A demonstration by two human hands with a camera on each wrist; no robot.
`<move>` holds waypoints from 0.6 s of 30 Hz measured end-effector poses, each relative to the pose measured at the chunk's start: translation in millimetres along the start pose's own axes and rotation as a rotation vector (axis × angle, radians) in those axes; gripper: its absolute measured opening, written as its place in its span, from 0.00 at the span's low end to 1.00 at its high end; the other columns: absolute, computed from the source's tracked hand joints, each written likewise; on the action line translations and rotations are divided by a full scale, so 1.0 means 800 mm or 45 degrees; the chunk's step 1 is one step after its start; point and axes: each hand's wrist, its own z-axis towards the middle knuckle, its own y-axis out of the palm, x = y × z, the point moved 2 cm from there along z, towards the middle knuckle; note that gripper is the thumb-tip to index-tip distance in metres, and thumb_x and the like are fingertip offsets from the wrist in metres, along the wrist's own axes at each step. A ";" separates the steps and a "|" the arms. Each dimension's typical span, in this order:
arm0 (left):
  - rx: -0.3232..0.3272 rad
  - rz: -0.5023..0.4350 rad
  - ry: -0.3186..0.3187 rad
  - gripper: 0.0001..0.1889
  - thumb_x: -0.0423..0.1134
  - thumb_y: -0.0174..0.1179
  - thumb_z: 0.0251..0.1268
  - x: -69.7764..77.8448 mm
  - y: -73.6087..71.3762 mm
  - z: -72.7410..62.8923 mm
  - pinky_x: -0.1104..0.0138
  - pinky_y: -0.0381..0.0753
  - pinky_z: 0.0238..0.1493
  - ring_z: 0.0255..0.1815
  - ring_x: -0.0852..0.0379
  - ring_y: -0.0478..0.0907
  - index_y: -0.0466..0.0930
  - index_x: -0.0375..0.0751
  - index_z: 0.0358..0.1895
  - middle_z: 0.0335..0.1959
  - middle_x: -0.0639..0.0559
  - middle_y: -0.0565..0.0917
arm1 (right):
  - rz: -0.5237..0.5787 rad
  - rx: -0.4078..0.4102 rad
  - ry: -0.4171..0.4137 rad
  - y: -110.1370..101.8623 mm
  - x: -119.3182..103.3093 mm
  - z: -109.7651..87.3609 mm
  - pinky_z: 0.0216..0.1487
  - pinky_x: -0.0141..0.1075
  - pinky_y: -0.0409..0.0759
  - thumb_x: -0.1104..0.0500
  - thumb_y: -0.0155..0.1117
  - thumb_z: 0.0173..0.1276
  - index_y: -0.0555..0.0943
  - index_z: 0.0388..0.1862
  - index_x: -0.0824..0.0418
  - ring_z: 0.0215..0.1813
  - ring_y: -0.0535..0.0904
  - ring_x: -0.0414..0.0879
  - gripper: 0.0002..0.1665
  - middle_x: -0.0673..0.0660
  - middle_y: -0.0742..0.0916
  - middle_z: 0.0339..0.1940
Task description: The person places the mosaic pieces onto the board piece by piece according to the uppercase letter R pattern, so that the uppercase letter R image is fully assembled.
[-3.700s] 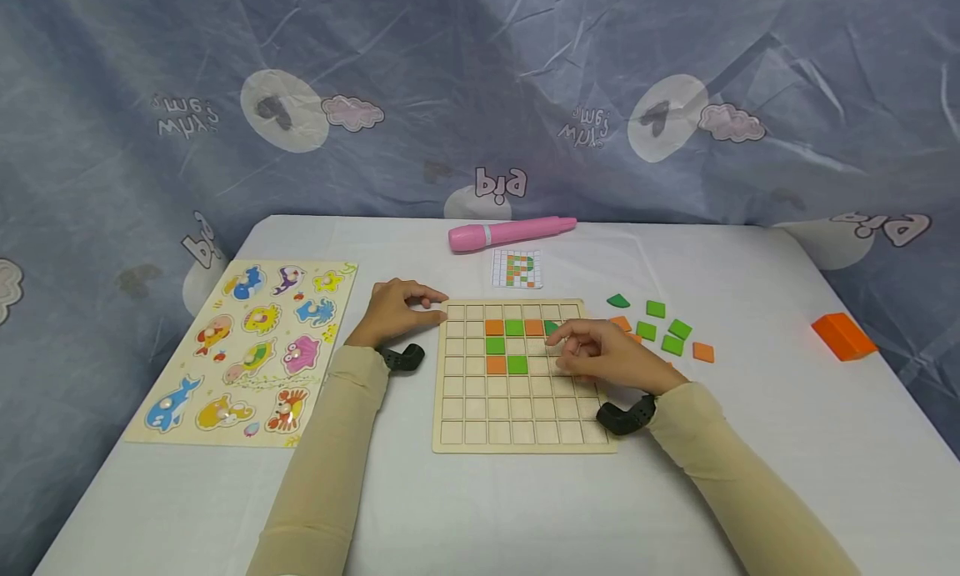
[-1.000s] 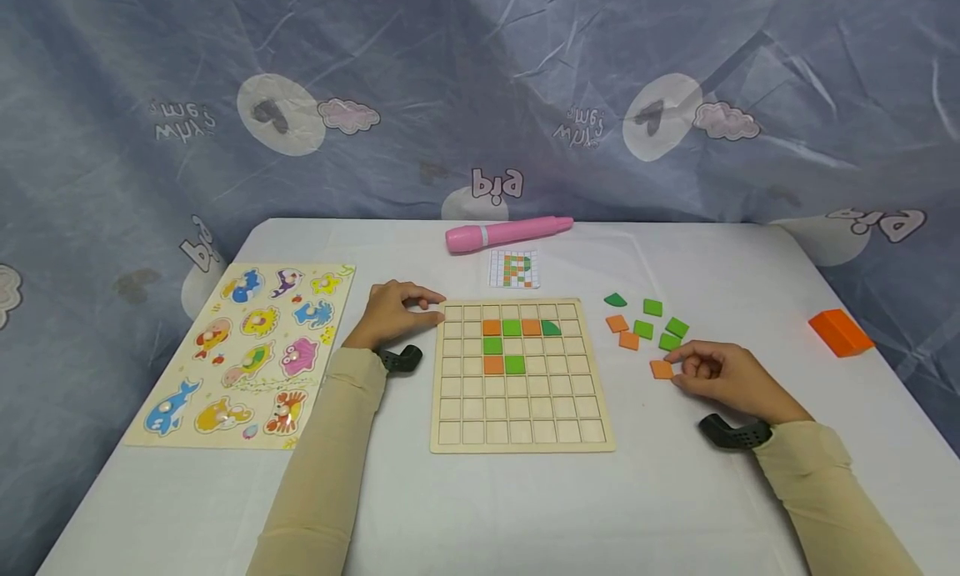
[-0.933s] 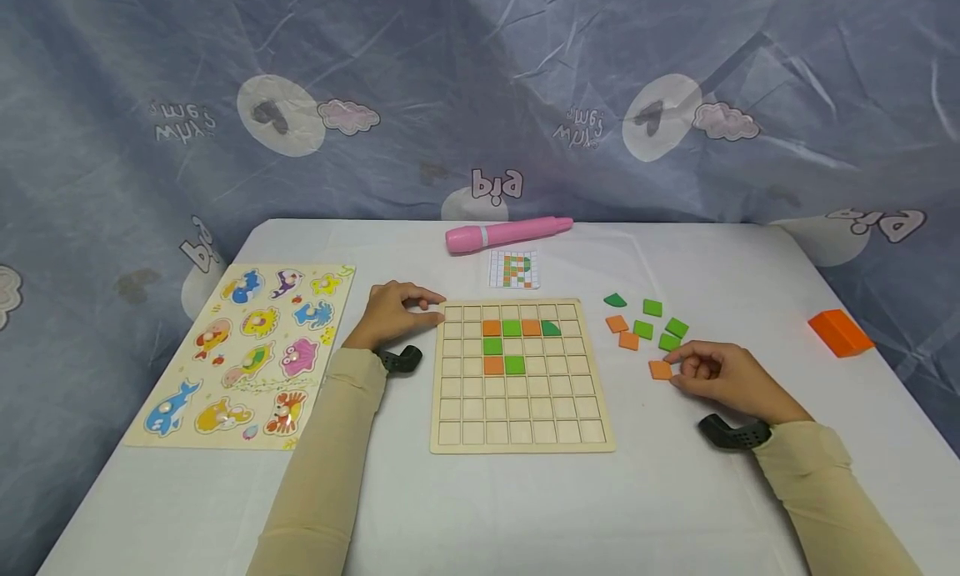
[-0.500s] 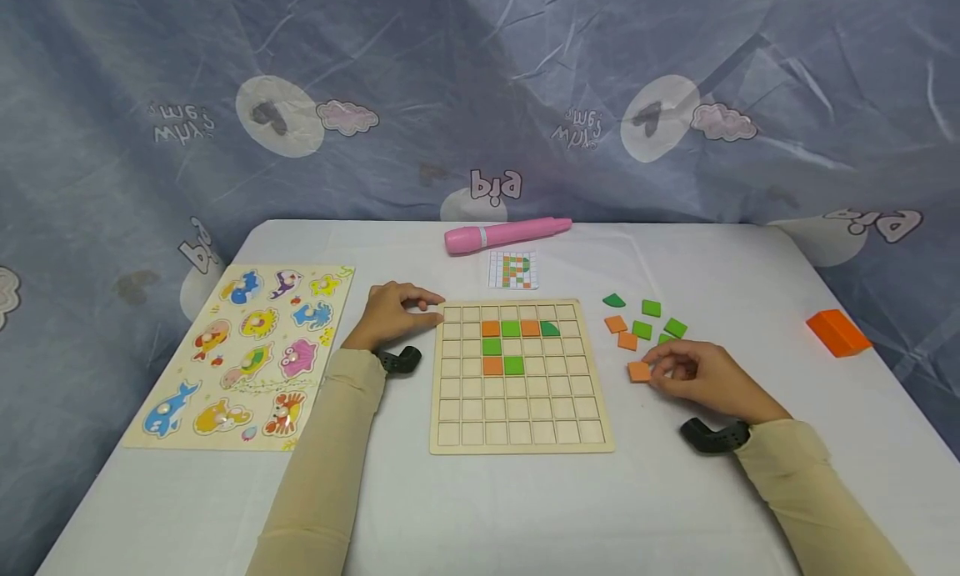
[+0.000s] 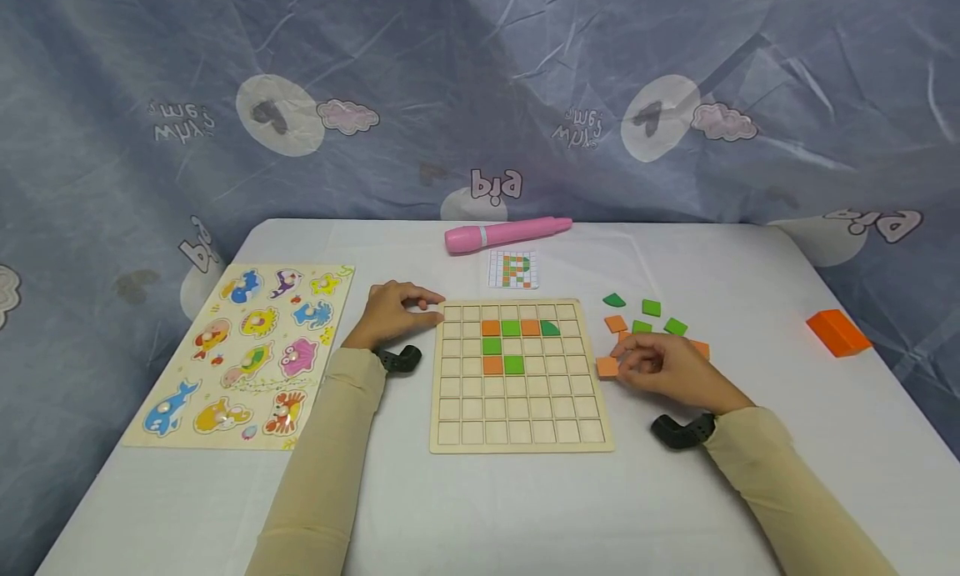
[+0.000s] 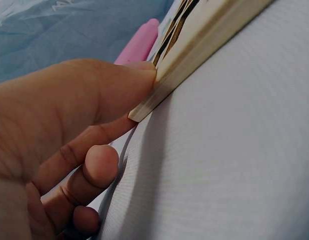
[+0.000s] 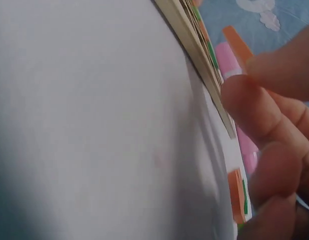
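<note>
pinching an orange square tile (image 5: 607, 368) between thumb and finger, your right hand (image 5: 663, 369) holds it raised by the right edge of the grid board (image 5: 519, 408); whether they touch is hard to tell. your left hand (image 5: 392, 312), fingers relaxed, touches the board's far left corner, well apart from your right hand.

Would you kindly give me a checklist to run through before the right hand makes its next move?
1. Right hand pinches an orange tile: ok.
2. Left hand touches the edge of the grid board: ok.
3. Bare cells available: ok.
4. Pattern card uncovered: ok.
5. Loose tiles all in plain sight: not ok, the right hand partly hides some.
6. Destination of the orange tile: cannot tell.
</note>
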 end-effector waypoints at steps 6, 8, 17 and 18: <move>0.002 -0.005 0.014 0.16 0.43 0.80 0.60 -0.001 0.000 0.000 0.48 0.56 0.66 0.43 0.51 0.75 0.95 0.44 0.51 0.28 0.58 0.82 | 0.008 -0.067 0.060 0.013 -0.015 0.020 0.42 0.29 0.81 0.70 0.76 0.67 0.87 0.50 0.65 0.36 0.84 0.38 0.13 0.49 0.91 0.34; 0.001 -0.011 0.015 0.16 0.43 0.80 0.60 -0.002 0.000 0.000 0.49 0.56 0.66 0.43 0.51 0.75 0.95 0.45 0.51 0.28 0.58 0.82 | -0.008 -0.084 0.054 0.017 -0.020 0.026 0.43 0.29 0.81 0.70 0.76 0.66 0.87 0.50 0.65 0.36 0.84 0.38 0.14 0.49 0.91 0.33; 0.000 -0.012 0.003 0.16 0.44 0.80 0.60 -0.003 0.000 0.001 0.50 0.56 0.65 0.43 0.51 0.74 0.95 0.45 0.51 0.27 0.58 0.81 | -0.002 -0.161 0.051 0.032 -0.037 0.051 0.40 0.31 0.79 0.69 0.77 0.67 0.86 0.49 0.65 0.33 0.81 0.39 0.13 0.51 0.92 0.34; -0.002 -0.014 0.000 0.16 0.44 0.80 0.60 -0.003 0.000 0.001 0.50 0.56 0.65 0.43 0.51 0.74 0.95 0.45 0.51 0.27 0.58 0.81 | -0.007 -0.170 0.052 0.033 -0.039 0.054 0.40 0.32 0.79 0.68 0.77 0.67 0.86 0.49 0.65 0.33 0.81 0.39 0.13 0.51 0.92 0.34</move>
